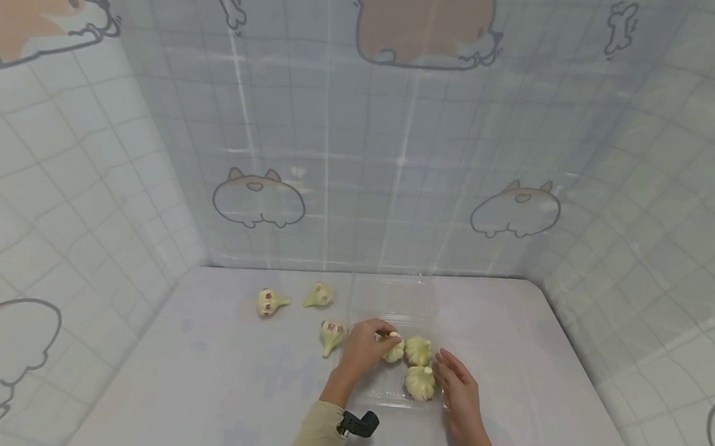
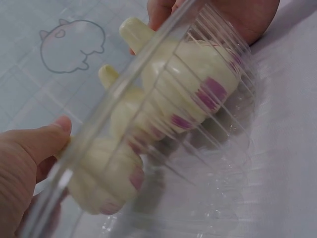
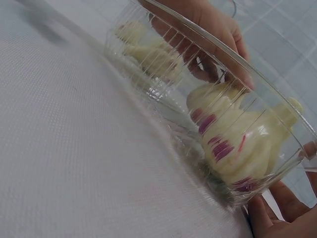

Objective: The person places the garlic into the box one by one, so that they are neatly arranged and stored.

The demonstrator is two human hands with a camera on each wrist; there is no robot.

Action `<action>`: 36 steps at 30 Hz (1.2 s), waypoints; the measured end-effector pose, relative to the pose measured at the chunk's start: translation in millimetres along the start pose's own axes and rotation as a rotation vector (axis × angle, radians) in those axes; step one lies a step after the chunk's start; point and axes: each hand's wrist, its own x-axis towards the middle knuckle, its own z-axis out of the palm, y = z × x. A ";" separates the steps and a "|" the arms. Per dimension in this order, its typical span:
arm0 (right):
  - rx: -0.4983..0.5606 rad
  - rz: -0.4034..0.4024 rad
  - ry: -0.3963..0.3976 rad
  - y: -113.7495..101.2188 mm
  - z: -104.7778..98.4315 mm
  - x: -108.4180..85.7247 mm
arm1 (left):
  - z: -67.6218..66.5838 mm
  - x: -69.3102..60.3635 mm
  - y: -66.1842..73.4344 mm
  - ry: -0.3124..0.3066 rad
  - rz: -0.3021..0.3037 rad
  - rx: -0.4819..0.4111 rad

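Observation:
A clear plastic container stands on the table with three cream garlic bulbs in it. My left hand reaches over its left side and pinches one garlic bulb near the stem. To the right of that bulb sit a far garlic bulb and a near garlic bulb. Purple patches mark their undersides, as the near bulb shows in the right wrist view. My right hand rests with extended fingers against the container's right side, close to the near bulb.
The container's transparent lid lies folded back toward the wall. Left of the container are three more bulbs: one far left, one at the back, and one beside my left hand. Patterned curtain walls surround the table.

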 end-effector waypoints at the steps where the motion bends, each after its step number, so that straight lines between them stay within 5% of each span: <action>1: 0.003 0.006 -0.003 0.3 0.6 0.4 | -0.3 0.3 -0.7 0.002 0.005 0.002; 10: -0.009 0.026 -0.004 4.1 -1.2 -5.7 | 4.4 -9.1 -5.2 -0.014 -0.030 0.013; 36: -0.040 0.005 -0.020 0.2 -0.2 2.5 | 3.1 0.0 -5.2 -0.028 -0.035 0.032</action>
